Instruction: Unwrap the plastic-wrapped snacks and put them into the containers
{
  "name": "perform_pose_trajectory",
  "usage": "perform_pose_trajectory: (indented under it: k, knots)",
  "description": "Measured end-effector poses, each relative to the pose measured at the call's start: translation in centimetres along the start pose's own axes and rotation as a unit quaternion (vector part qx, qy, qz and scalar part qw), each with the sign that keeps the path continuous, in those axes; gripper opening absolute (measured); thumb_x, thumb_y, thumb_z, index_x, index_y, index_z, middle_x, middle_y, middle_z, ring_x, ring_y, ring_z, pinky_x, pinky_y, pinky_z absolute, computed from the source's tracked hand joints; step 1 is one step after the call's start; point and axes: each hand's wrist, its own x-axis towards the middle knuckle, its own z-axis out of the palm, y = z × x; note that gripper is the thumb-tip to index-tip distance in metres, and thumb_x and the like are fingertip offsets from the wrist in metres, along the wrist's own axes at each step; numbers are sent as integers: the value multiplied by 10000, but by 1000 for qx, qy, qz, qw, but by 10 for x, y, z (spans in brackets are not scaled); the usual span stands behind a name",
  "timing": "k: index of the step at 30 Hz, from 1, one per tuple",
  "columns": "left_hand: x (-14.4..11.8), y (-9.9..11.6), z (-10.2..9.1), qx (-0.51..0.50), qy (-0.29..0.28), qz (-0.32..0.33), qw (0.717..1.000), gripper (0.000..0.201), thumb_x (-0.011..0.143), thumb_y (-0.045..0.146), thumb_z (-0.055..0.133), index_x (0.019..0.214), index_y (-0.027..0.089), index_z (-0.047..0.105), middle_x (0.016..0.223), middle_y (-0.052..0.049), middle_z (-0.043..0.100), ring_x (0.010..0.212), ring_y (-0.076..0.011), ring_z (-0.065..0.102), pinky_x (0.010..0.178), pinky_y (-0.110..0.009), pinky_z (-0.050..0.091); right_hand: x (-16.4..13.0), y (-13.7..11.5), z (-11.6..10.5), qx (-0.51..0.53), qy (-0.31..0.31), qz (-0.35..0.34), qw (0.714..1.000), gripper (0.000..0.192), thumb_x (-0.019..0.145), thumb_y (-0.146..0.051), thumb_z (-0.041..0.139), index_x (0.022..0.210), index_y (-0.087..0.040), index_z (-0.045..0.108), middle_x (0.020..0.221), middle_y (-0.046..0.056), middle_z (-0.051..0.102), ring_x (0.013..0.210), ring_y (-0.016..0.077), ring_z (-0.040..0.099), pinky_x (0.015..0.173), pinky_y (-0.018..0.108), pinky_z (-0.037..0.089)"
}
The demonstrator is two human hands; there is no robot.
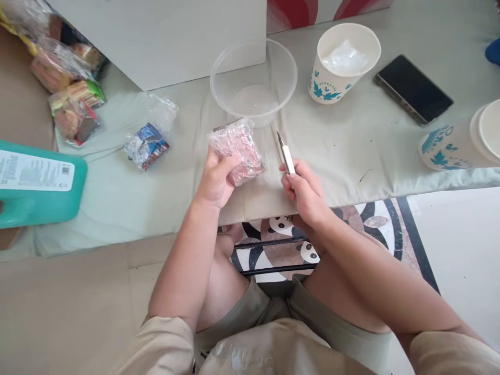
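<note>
Head view: the left hand (216, 179) is raised over the near edge of the table (351, 156), its grip wrapped around a clear packet (237, 148) of pinkish pieces, wrist bent upward. The right hand (307, 195) sits just beside it, fist curled around a small white knife (286, 155) whose blade points away, toward a clear plastic bowl (253, 80).

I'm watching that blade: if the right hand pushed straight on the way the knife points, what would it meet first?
Probably the clear plastic bowl. The right hand aims the craft knife up and slightly left, past the wrapped packet in the left hand; depth is unclear.
</note>
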Motion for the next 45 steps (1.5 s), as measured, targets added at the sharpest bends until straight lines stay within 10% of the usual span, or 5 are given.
perform_pose_trajectory:
  k: [9,27,38,42,45]
  knots:
    - [-4,-9,-14,63,38,47,996,393,688,216,766,1047,256,611,938,14,693,853,-159,677,735,-243,551,-1,-14,51,125,-87,69,986,441,924,-662,537,868,-224,544,560,-57,526,485,107,474,514,261,420]
    - [-7,-2,-5,88,63,117,987,277,803,406,721,1021,263,632,1028,-37,672,1120,-263,678,945,-391,556,11,-7,41,112,-140,103,978,525,882,-730,604,849,-206,589,598,-30,595,466,92,525,455,222,430]
    - [0,25,-26,26,98,50,994,346,861,545,579,1066,288,689,1141,-48,758,1298,-297,637,869,-368,610,3,-13,35,9,-188,98,977,371,935,-548,585,835,-195,639,660,6,648,472,108,538,445,249,402]
    - [-2,34,-35,-8,96,53,994,313,808,508,613,1009,280,688,1151,-52,767,1267,-310,665,857,-381,626,8,-8,-5,-105,-21,-6,994,367,966,-527,541,853,-214,697,640,5,587,511,130,495,500,285,407]
    - [-7,33,-35,-12,67,36,997,292,752,415,682,1019,297,664,1045,-42,780,1193,-308,708,851,-412,645,22,7,-43,-302,183,-108,929,251,912,-424,606,975,-232,755,756,36,587,706,195,569,693,362,491]
